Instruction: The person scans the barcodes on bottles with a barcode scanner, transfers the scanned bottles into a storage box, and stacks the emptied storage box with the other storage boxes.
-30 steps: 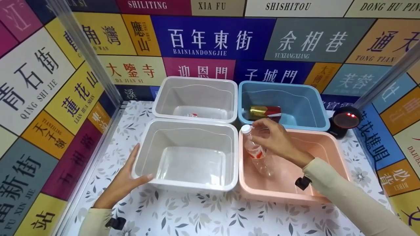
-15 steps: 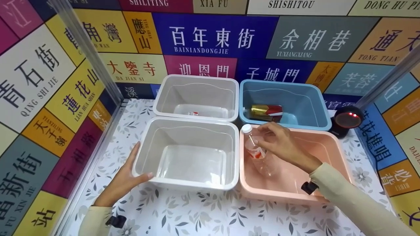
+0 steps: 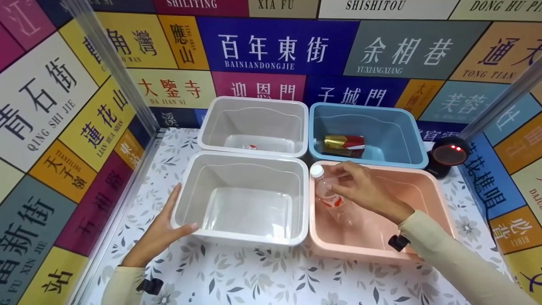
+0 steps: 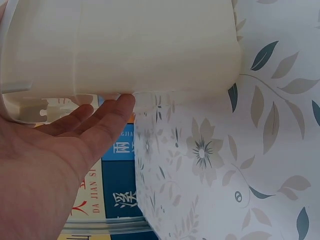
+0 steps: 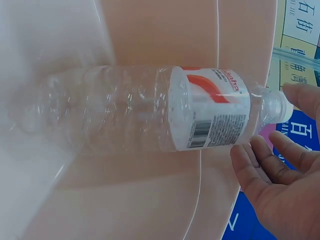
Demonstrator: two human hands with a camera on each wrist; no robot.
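A clear plastic bottle [image 3: 336, 207] with a white cap and red-and-white label stands tilted in the peach bin [image 3: 423, 199], its cap near the bin's left rim. My right hand [image 3: 360, 186] is beside the bottle's neck. In the right wrist view, the thumb [image 5: 300, 97] is at the cap and the loosely bent fingers lie just beside the label, not wrapped round the bottle. My left hand [image 3: 159, 233] rests at the front left corner of the front white bin [image 3: 250, 241], thumb over the rim; its straight fingers [image 4: 107, 120] lie along the outer wall.
A blue bin [image 3: 394, 135] behind the peach one holds a gold-and-red can [image 3: 343, 144]. In the back white bin [image 3: 254, 120] lies a small piece with a red-and-white label [image 3: 249, 147]. A black device with red lights [image 3: 449, 154] stands at the right.
The bottle's cap has sunk slightly, down and to the left. My right hand has moved a little right and down from it. The left hand stays at the white bin.
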